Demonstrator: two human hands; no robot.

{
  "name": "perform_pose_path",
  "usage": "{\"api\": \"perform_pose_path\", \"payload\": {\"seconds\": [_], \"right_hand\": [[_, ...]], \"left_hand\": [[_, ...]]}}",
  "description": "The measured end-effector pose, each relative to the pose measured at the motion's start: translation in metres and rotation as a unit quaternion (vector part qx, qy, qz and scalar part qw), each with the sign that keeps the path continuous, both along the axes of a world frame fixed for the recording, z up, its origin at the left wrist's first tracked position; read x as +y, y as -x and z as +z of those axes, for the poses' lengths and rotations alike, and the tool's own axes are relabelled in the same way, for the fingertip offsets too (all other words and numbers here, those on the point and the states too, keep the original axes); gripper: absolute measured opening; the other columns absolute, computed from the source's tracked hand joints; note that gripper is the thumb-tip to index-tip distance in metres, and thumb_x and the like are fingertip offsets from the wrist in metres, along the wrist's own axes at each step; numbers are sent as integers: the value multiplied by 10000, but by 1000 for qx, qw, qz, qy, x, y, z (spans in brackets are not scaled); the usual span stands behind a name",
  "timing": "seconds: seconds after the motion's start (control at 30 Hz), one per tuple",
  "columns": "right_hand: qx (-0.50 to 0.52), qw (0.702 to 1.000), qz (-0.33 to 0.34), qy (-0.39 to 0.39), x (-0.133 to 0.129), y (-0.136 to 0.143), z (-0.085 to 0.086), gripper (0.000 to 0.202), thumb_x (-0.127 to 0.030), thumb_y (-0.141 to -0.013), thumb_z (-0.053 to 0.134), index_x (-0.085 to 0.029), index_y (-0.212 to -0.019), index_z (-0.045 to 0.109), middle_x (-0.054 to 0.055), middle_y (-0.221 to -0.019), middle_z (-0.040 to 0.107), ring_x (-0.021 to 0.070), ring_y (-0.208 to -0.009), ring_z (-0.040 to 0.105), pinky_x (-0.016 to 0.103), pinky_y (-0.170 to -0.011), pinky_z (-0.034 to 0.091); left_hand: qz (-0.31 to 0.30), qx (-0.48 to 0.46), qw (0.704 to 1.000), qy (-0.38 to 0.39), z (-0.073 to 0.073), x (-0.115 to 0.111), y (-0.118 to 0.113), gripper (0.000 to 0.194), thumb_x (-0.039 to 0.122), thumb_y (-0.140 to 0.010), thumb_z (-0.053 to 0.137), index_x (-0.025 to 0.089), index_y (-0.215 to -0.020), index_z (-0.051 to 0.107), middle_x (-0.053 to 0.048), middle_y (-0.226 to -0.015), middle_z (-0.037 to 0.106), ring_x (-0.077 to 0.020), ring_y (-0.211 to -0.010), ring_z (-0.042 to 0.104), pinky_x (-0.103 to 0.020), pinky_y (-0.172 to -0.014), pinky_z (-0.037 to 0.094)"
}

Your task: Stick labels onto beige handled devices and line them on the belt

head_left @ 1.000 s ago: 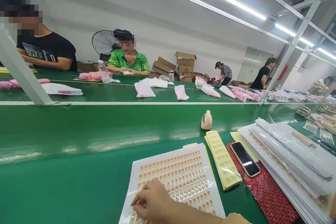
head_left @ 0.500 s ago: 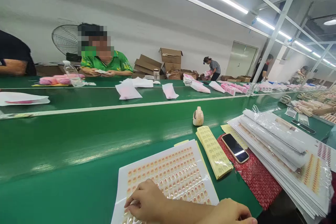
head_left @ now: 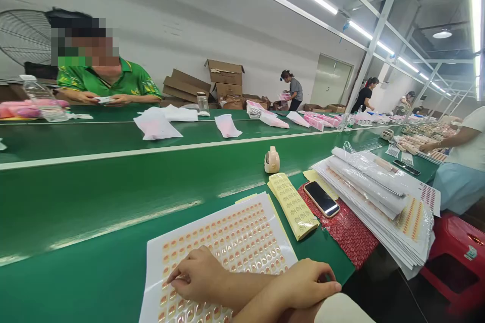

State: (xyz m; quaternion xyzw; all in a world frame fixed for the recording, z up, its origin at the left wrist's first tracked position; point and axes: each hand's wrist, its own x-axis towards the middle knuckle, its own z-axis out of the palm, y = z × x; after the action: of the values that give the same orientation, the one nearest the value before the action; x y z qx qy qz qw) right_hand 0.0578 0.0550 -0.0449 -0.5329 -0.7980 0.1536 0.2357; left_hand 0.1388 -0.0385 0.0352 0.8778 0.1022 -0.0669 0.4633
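Observation:
A white sheet (head_left: 153,257) with rows of small orange-and-cream oval pieces under glossy clear film lies before me. My forearms are crossed over it. My right hand (head_left: 199,272), on the left side, rests on the sheet with its fingers curled in; whatever may be between the fingertips is hidden. Across my right forearm lies my left hand (head_left: 303,282), pointing right, its fingers loosely bent and apart, with nothing visible in it. Beyond the sheet is a folded yellow strip of printed labels (head_left: 293,207).
Right of the labels, a phone (head_left: 321,199) lies on red bubble wrap (head_left: 350,234) beside stacked sheets (head_left: 379,207). A small cream device (head_left: 272,160) stands behind. White pouches (head_left: 227,126) lie on the green belt (head_left: 189,136). Across sits a person in green (head_left: 109,81). A red stool (head_left: 458,257) stands right.
The view has turned right, so the scene sits further left and the red stool shows. My left hand is more fully in view across my right forearm; the right hand stays on the sheet.

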Motion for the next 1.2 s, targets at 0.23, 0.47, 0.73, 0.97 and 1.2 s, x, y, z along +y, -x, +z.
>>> {"api": "perform_pose_path", "payload": {"seconds": [0.23, 0.47, 0.73, 0.97, 1.2], "right_hand": [[-20, 1000, 7, -11, 4, 0, 0, 228, -96, -719, 555, -192, -887, 677, -22, -643, 651, 141, -764, 599, 227, -814, 420], [-48, 999, 8, 12, 7, 0, 10, 215, -131, -731, 556, -225, -883, 676, -34, -704, 670, 133, -778, 609, 217, -824, 414], [-32, 999, 8, 27, 10, -3, 11, 221, -124, -721, 569, -214, -892, 675, -27, -690, 657, 137, -793, 590, 228, -838, 401], [24, 999, -24, 16, 7, -2, 4, 148, -117, -719, 596, -174, -831, 674, -5, -642, 615, 149, -788, 566, 254, -829, 399], [82, 994, -47, 51, 3, -6, 4, 122, -109, -719, 604, -183, -791, 669, 13, -674, 551, 166, -834, 538, 275, -826, 404]], "left_hand": [[-24, 1, 1000, -4, -1, 2, 3, 293, 379, -811, 421, 239, -966, 626, -18, -933, 667, -179, -852, 592, -257, -715, 427], [-47, 1, 999, -9, 2, 2, 4, 297, 344, -840, 380, 230, -959, 627, -14, -940, 668, -181, -877, 591, -262, -741, 423], [-44, -3, 999, -10, 1, 8, 4, 314, 351, -839, 379, 224, -989, 624, -23, -978, 664, -190, -922, 584, -267, -776, 429], [-43, -8, 998, -41, -2, 9, 0, 333, 374, -837, 372, 247, -1029, 612, -34, -1007, 663, -202, -907, 598, -286, -767, 437], [-36, -15, 998, -54, -15, 10, -8, 330, 362, -819, 389, 245, -1017, 625, -45, -983, 671, -227, -887, 604, -317, -744, 449]]}}
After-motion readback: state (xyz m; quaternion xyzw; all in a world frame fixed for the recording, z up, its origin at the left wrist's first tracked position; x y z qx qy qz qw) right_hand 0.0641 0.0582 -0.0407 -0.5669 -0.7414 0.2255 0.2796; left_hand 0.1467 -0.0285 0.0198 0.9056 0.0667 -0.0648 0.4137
